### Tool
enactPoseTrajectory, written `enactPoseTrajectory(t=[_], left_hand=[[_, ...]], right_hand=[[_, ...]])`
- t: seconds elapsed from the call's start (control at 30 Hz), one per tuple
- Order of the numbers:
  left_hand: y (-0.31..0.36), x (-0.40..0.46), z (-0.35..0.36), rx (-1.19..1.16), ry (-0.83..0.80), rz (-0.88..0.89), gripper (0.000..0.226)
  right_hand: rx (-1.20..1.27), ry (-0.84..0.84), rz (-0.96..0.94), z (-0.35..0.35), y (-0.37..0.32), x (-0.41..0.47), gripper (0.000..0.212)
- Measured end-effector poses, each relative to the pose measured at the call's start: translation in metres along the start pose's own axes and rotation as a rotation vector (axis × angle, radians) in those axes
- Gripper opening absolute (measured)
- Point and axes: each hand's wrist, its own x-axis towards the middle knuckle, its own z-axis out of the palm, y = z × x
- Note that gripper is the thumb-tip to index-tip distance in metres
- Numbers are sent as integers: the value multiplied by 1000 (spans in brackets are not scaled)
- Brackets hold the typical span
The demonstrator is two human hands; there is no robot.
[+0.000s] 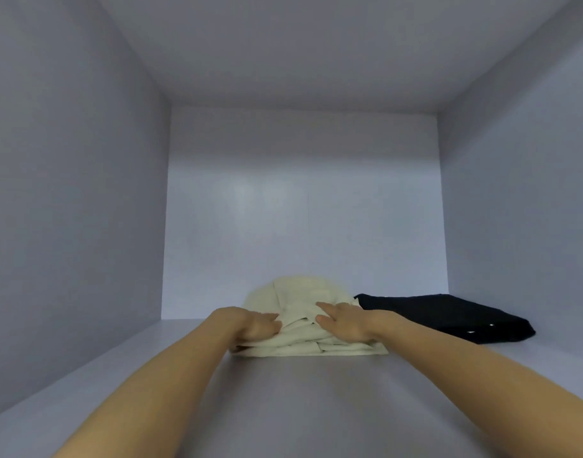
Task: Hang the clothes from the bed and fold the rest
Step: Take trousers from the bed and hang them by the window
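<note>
The left hand (258,323) covers the near-left part of the folded cream garment (303,304), its fingertips tucked out of sight in the cloth. The right hand (344,322) hides the garment's near-right top. Behind the cream garment, the shelf (300,408) floor cannot be seen. Right of it, the dark garment (449,317) shows two small pale specks, too tiny to identify. Both forearms run off the bottom edge.

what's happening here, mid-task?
A person is setting a folded cream garment on a shelf inside a white cupboard. The left hand grips its left edge with curled fingers; the right hand lies on top, fingers fairly straight. A folded black garment already sits to its right, close beside it.
</note>
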Motion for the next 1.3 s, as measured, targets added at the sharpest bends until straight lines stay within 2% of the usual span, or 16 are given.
enactPoseTrajectory(t=[0.07,0.17,0.37,0.47,0.57,0.67,0.77,0.83,0.93,1.13,1.3], left_hand=[[-1,-7,2,53,6,-8,53],[-5,-23,2,111,119,-1,57],[-19,-80,-13,136,445,0,67],[-22,-127,-10,85,591,-6,62],[-14,-180,12,-110,782,-14,55],[-5,-236,60,-186,988,-34,46],[-1,-291,117,-260,1089,-142,40],[-1,-331,156,-306,1119,-235,37],[-4,-398,219,-344,1067,-393,37],[-4,-551,350,-463,868,-723,33],[-12,-661,442,-547,675,-939,31]], right_hand=[[-61,7,13,3,1,-8,57],[-45,58,23,2,-5,-26,57],[25,342,-97,-8,-30,-75,54],[192,473,-193,-7,-47,-106,44],[400,569,-311,9,-67,-141,31],[686,690,-455,43,-95,-185,26],[946,701,-595,80,-117,-231,25],[1096,610,-672,105,-130,-261,25],[1168,357,-704,154,-153,-306,26],[953,-185,-750,269,-210,-408,22],[849,-522,-835,339,-265,-497,21]])
